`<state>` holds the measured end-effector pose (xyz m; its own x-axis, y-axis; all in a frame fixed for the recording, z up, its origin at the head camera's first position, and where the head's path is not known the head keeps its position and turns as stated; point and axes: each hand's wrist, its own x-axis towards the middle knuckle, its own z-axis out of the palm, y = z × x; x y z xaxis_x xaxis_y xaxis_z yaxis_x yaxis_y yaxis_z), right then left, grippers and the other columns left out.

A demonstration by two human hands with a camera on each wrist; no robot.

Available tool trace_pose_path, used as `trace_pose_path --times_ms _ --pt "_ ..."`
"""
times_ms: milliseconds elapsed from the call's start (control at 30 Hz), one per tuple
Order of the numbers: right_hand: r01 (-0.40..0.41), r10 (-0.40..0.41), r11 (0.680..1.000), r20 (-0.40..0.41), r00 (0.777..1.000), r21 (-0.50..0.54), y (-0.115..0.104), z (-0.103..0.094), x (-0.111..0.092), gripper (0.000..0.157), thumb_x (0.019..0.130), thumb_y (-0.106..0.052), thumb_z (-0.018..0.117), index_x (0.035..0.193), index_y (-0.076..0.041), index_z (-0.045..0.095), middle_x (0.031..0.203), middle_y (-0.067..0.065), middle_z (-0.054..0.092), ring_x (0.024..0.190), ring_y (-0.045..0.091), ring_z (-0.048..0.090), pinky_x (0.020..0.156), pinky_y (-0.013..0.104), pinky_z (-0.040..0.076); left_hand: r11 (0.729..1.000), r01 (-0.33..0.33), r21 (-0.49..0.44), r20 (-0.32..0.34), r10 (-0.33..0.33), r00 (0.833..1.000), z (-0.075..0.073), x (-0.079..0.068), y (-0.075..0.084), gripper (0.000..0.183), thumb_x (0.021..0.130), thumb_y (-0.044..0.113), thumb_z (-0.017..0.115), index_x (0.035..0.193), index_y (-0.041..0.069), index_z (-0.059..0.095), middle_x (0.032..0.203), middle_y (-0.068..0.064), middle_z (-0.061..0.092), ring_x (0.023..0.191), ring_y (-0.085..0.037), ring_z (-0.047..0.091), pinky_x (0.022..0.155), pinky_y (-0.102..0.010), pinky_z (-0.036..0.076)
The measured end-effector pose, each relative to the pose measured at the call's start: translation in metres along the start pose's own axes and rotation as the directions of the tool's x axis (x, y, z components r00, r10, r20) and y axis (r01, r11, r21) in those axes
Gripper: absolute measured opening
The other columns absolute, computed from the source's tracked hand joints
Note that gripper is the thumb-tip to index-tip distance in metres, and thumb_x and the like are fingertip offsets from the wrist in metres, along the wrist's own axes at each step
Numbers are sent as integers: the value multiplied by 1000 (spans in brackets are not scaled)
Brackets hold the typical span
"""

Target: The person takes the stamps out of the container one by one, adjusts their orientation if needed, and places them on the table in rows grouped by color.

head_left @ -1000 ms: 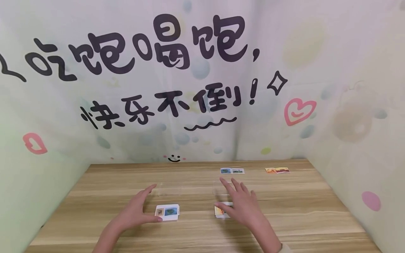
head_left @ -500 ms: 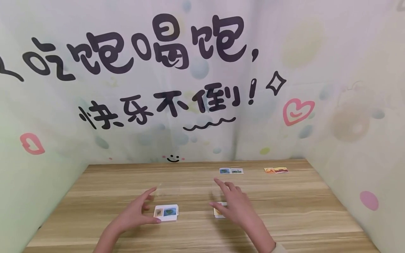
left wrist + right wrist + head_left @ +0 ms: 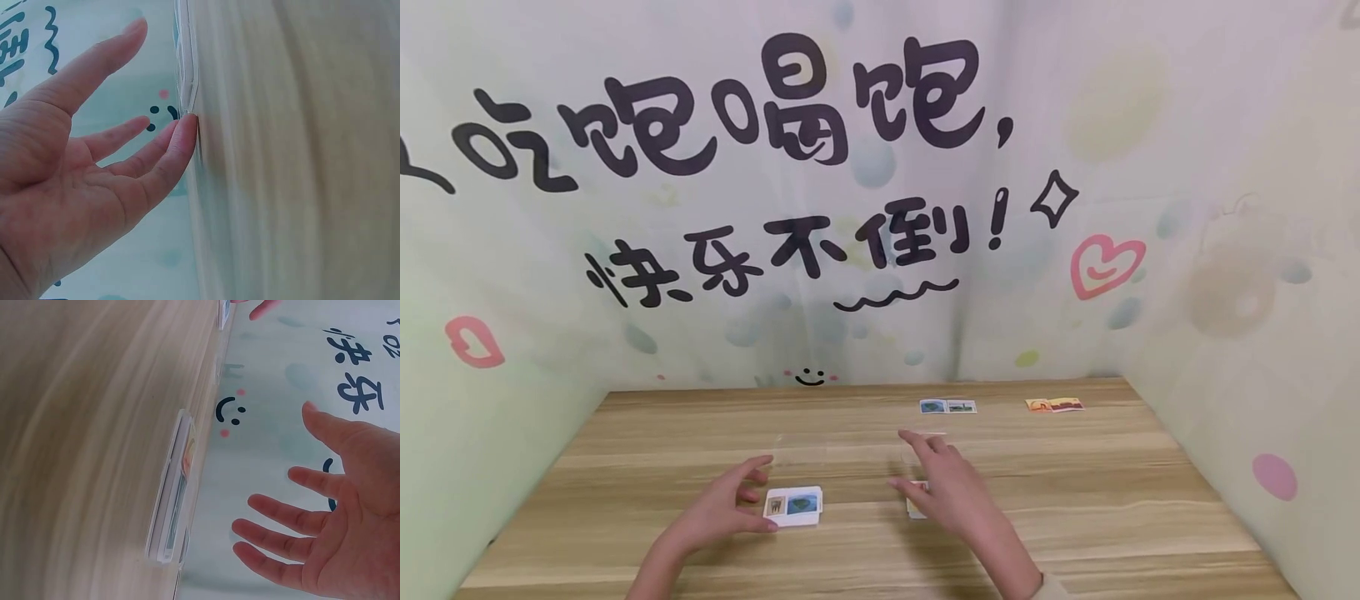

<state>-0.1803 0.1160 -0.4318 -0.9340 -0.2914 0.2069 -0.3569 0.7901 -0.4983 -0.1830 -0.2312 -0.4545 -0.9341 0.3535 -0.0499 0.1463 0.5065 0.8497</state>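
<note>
A stack of picture cards [image 3: 793, 507] lies on the table just right of my left hand [image 3: 722, 508]. My left thumb is at the stack's near left corner, with the other fingers loosely bent beyond it. In the left wrist view, the lowest fingertips of the left hand [image 3: 81, 181] reach the table line beside the pale layered edge. My right hand [image 3: 958, 492] hovers over a second card stack [image 3: 916, 511], covering most of it. From the right wrist view, that stack [image 3: 167, 494] sits in a shallow clear case, and the right hand [image 3: 356, 512] is apart from it, fingers spread and holding nothing.
Two clear plastic pieces, left [image 3: 801, 450] and right [image 3: 912, 450], lie behind the stacks. Farther back are a blue-and-grey picture card [image 3: 948, 406] and an orange-and-brown one [image 3: 1055, 405]. Printed cloth [image 3: 700, 342] surrounds the wooden table [image 3: 1112, 500] at the back and sides.
My right hand has moved left and slightly nearer, hiding more of the right stack. The left index finger has lowered a little. The cards have stayed put.
</note>
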Motion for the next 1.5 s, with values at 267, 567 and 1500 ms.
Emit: trace_pose_path --times_ms 267,567,1500 --pt "15 -15 1000 22 1000 5 -3 3 3 61 94 -33 80 145 -7 58 124 22 66 96 32 66 85 55 57 1000 24 -17 14 -24 1000 0 3 1 89 77 1 91 149 -15 41 132 -30 58 110 -33 62 89 -43 59" --pt "27 -28 1000 64 998 8 -11 6 7 57 97 -33 77 144 -6 59 125 25 67 107 41 69 90 59 57 999 12 -41 32 -11 999 -1 2 -3 82 78 0 89 145 -18 45 127 -27 60 106 -28 63 84 -26 55" --pt "48 -62 992 123 990 114 -28 29 22 42 97 -27 77 133 -8 67 106 12 72 89 23 67 72 35 54 996 6 -84 2 -6 1000 3 2 -6 68 77 -10 85 135 -24 51 115 -22 62 94 -24 63 75 -23 55"
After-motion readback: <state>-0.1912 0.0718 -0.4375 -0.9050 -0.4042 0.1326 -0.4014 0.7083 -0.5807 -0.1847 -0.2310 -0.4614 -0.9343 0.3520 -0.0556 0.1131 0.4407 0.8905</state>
